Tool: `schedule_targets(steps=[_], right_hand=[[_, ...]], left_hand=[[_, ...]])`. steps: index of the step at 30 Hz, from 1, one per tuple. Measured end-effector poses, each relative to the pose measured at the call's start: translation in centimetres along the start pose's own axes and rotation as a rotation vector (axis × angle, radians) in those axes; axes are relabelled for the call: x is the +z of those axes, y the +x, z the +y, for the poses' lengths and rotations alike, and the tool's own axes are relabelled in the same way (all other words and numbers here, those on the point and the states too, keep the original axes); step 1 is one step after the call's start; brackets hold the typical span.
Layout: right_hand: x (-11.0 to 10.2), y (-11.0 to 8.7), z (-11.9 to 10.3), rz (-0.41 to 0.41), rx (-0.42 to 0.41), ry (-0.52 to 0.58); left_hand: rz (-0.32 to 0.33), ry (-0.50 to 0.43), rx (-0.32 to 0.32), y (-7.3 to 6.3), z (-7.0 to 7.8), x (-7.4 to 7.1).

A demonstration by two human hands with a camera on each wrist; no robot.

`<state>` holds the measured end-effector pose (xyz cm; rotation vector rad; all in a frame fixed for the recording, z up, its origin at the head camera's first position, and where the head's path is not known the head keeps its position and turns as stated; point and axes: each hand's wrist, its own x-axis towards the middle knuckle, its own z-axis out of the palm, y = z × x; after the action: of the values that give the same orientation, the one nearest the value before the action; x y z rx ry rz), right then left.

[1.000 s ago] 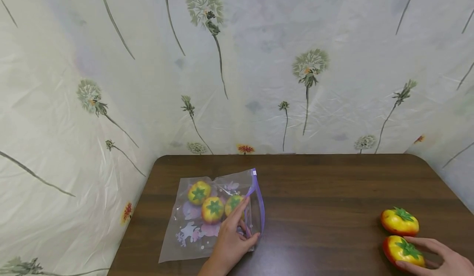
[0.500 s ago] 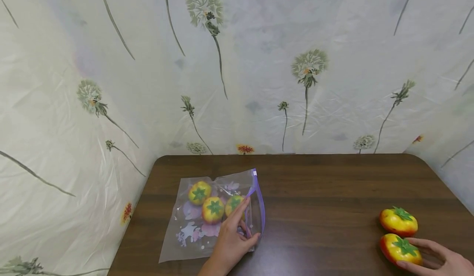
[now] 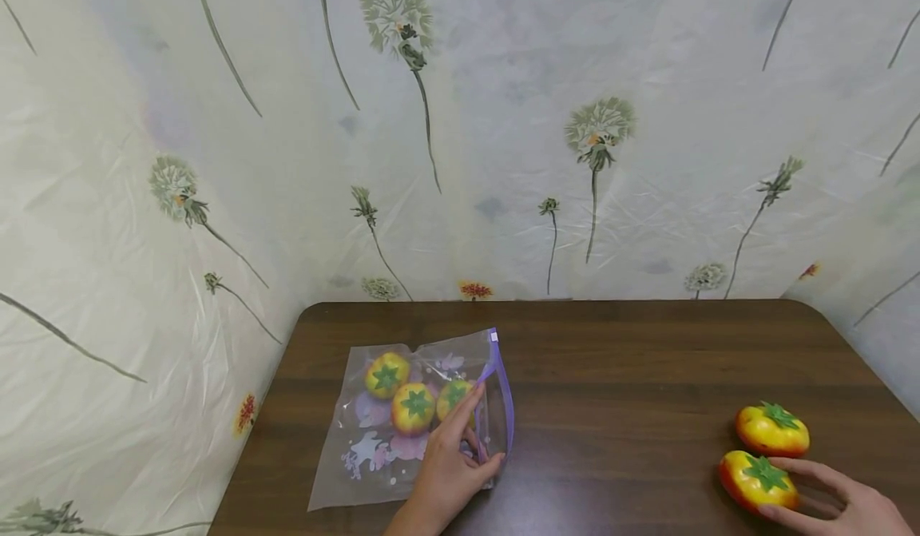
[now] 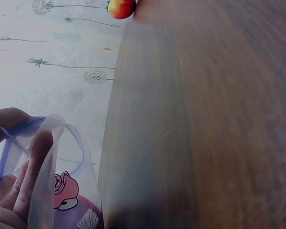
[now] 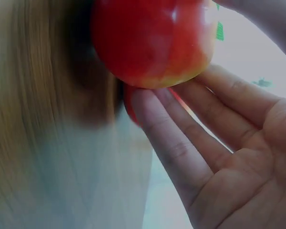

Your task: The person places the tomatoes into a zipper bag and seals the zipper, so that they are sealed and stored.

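Observation:
A clear zip bag (image 3: 338, 456) with a purple zip edge lies on the left of the table, its mouth facing right. Three yellow-red persimmons (image 3: 413, 410) with green leafy tops show through the plastic. At the mouth, my left hand (image 3: 449, 464) holds the bag's edge and keeps the opening apart; the left wrist view shows fingers inside the bag (image 4: 66, 191). On the right, my right hand (image 3: 848, 504) grips another persimmon (image 3: 755, 482) between thumb and fingers. Its red underside shows in the right wrist view, raised from the wood.
One more persimmon (image 3: 772, 430) sits on the dark wooden table (image 3: 611, 408), just behind the gripped one. A pale sheet (image 3: 489, 121) printed with dandelions hangs behind the table and along both sides.
My right hand has shifted a little to the left with its persimmon, now drawn away from the other persimmon. The left hand and the bag have not moved.

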<state>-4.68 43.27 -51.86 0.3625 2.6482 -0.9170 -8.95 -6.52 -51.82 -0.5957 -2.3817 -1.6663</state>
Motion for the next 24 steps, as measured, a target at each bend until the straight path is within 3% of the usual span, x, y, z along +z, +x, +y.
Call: schedule_targets(steps=[5,12,24], right_hand=[[0.8,-0.1,-2.1,0.035,-0.082,-0.001],[2.0,0.2,-4.9,0.019,-0.153,0.009],[5.1,1.5,-10.9,0.148,-0.520,0.084]], left_hand=[[0.002,-0.001,0.002,0.0,0.0,-0.1],[0.002,-0.001,-0.005,0.0,0.1,-0.2],[-0.011,-0.010,-0.011,0.0,-0.1,-0.1]])
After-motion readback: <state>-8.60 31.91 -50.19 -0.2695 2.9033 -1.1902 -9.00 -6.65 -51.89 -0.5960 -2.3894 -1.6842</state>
